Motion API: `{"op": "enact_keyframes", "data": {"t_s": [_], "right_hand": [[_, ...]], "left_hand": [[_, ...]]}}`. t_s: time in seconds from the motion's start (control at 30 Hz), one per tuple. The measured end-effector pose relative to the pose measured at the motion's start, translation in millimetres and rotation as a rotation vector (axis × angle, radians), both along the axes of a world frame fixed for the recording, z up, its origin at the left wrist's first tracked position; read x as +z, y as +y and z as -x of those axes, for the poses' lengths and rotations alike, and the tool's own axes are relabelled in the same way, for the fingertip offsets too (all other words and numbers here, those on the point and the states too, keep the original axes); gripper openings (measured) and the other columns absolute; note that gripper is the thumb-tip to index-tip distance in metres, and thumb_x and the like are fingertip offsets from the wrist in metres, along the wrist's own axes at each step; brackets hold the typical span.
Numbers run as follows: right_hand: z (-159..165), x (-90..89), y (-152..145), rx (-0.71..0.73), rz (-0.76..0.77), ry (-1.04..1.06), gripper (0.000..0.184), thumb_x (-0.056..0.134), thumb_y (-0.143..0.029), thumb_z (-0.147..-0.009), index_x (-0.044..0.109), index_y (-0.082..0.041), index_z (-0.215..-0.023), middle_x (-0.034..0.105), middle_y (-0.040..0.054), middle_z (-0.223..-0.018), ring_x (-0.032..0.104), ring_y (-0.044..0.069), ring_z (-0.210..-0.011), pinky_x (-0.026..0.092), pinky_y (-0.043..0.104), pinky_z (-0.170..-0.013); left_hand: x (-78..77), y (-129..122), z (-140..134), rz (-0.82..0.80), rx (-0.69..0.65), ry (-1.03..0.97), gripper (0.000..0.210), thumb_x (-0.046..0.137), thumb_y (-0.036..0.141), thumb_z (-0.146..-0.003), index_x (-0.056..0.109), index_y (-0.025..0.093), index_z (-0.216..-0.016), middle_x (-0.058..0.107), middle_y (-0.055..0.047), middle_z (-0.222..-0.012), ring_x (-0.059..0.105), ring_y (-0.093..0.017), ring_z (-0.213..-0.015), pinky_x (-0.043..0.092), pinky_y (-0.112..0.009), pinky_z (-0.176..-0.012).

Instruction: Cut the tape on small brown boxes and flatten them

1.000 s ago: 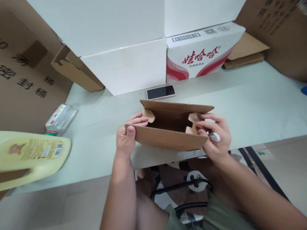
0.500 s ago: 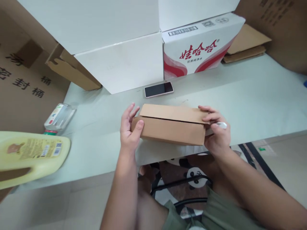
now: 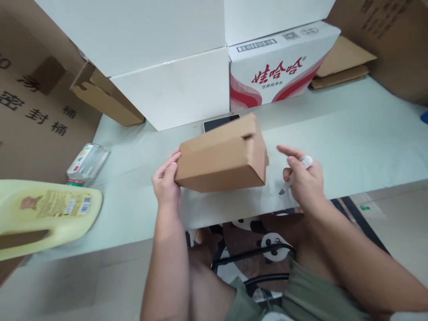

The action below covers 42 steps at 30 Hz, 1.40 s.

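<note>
Cardboard box [image 3: 222, 156], shut and tilted, sits lifted above the near edge of the table [image 3: 351, 133]. My left hand [image 3: 165, 180] clamps its left end; my right hand [image 3: 302, 178] is off it, closed around a small white tool [image 3: 306, 161]. I'd judge it best to support the underside while turning it so the lid stays closed. Half a second ago both hands held it flat; now it hides part of the phone [image 3: 219, 122].
</note>
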State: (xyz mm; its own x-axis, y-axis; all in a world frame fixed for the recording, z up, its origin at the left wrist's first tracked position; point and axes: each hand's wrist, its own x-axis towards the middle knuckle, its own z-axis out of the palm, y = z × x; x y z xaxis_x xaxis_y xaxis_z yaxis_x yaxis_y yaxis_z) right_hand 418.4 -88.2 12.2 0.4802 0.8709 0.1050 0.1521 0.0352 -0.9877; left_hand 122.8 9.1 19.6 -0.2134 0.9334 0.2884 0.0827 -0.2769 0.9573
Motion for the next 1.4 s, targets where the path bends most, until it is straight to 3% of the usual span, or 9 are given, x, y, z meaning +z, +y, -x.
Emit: {"op": "enact_keyframes", "data": {"t_s": [0.1, 0.2, 0.57, 0.73, 0.97, 1.07, 1.17, 1.27, 1.4], "right_hand": [[6.0, -2.0, 1.3, 0.251, 0.072, -0.016, 0.041, 0.061, -0.045, -0.091, 0.072, -0.025, -0.125, 0.076, 0.0106, -0.120, 0.074, 0.031, -0.105, 0.063, 0.042, -0.074], [13.7, 0.7, 0.9, 0.473, -0.080, -0.050, 0.056, 0.060, -0.047, -0.094, 0.054, -0.032, -0.148, 0.066, 0.0066, -0.143, 0.065, 0.030, -0.128, 0.053, 0.053, -0.108], [16.8, 16.2, -19.6, 0.548, -0.311, -0.134, 0.059, 0.047, -0.062, -0.096, 0.047, -0.041, -0.152, 0.026, -0.0065, -0.171, 0.013, 0.028, -0.162, 0.019, 0.059, -0.130], [20.1, 19.2, -22.7, 0.404, -0.339, -0.147, 0.066, 0.042, -0.074, -0.091, 0.059, -0.034, -0.140, 0.047, 0.0032, -0.162, 0.033, 0.033, -0.155, 0.027, 0.060, -0.126], [10.8, 24.1, -24.0, 0.460, -0.459, -0.235, 0.045, 0.042, -0.054, -0.096, 0.074, -0.031, -0.118, 0.073, 0.0052, -0.134, 0.060, 0.033, -0.136, 0.028, 0.055, -0.122], [8.4, 25.9, -23.0, 0.550, -0.481, -0.258, 0.044, 0.042, -0.052, -0.096, 0.073, -0.028, -0.117, 0.076, 0.0056, -0.126, 0.064, 0.031, -0.130, 0.033, 0.049, -0.118], [11.7, 35.1, -23.5, 0.788, -0.437, -0.289, 0.047, 0.039, -0.054, -0.098, 0.070, -0.027, -0.121, 0.075, 0.0066, -0.128, 0.068, 0.028, -0.125, 0.037, 0.044, -0.112], [21.3, 45.6, -26.6, 0.987, -0.414, -0.249, 0.049, 0.036, -0.054, -0.099, 0.069, -0.026, -0.122, 0.077, 0.0065, -0.124, 0.070, 0.026, -0.121, 0.036, 0.043, -0.111], [27.6, 50.5, -30.0, 1.030, -0.376, -0.048, 0.046, 0.038, -0.055, -0.100, 0.071, -0.026, -0.113, 0.080, 0.0055, -0.106, 0.075, 0.025, -0.101, 0.041, 0.046, -0.103]], "left_hand": [[-3.5, 5.1, 5.3, 0.119, 0.108, -0.123, 0.026, 0.065, 0.033, -0.080, 0.081, 0.021, -0.096, 0.078, -0.007, -0.117, 0.068, -0.028, -0.121, 0.052, -0.043, -0.109], [-6.6, 4.7, 4.9, 0.153, 0.098, -0.125, 0.033, 0.062, 0.040, -0.084, 0.079, 0.022, -0.106, 0.077, -0.007, -0.120, 0.069, -0.026, -0.119, 0.055, -0.038, -0.103], [-30.1, -12.4, -21.8, 0.401, -0.276, 0.096, 0.065, 0.055, 0.077, -0.086, 0.078, 0.017, -0.097, 0.080, -0.014, -0.093, 0.075, -0.032, -0.094, 0.061, -0.042, -0.076], [-30.7, -21.0, -46.5, 0.483, -0.380, 0.009, 0.068, 0.046, 0.080, -0.088, 0.076, 0.020, -0.105, 0.079, -0.013, -0.102, 0.074, -0.030, -0.100, 0.061, -0.041, -0.078], [-19.4, -27.3, -43.0, 0.779, -0.780, 0.185, 0.055, 0.063, 0.063, -0.088, 0.069, 0.025, -0.127, 0.079, -0.011, -0.093, 0.074, -0.025, -0.068, 0.055, -0.034, -0.052], [-14.2, -15.6, -25.6, 0.623, -0.573, 0.388, 0.049, 0.071, 0.058, -0.082, 0.073, 0.021, -0.114, 0.076, -0.009, -0.079, 0.071, -0.024, -0.062, 0.056, -0.036, -0.056], [-4.1, -9.0, -13.2, 0.178, -0.199, 0.300, 0.053, 0.069, 0.061, -0.084, 0.068, 0.023, -0.122, 0.073, -0.015, -0.121, 0.070, -0.030, -0.114, 0.058, -0.046, -0.093], [4.9, -12.6, -13.5, -0.109, -0.301, 0.307, 0.053, 0.064, 0.061, -0.089, 0.064, 0.028, -0.130, 0.054, -0.012, -0.152, 0.045, -0.032, -0.147, 0.038, -0.052, -0.119], [-0.6, -18.7, -23.1, -0.192, -0.428, 0.400, 0.047, 0.057, 0.059, -0.093, 0.064, 0.027, -0.127, 0.055, -0.013, -0.141, 0.046, -0.032, -0.143, 0.036, -0.054, -0.120]]}}
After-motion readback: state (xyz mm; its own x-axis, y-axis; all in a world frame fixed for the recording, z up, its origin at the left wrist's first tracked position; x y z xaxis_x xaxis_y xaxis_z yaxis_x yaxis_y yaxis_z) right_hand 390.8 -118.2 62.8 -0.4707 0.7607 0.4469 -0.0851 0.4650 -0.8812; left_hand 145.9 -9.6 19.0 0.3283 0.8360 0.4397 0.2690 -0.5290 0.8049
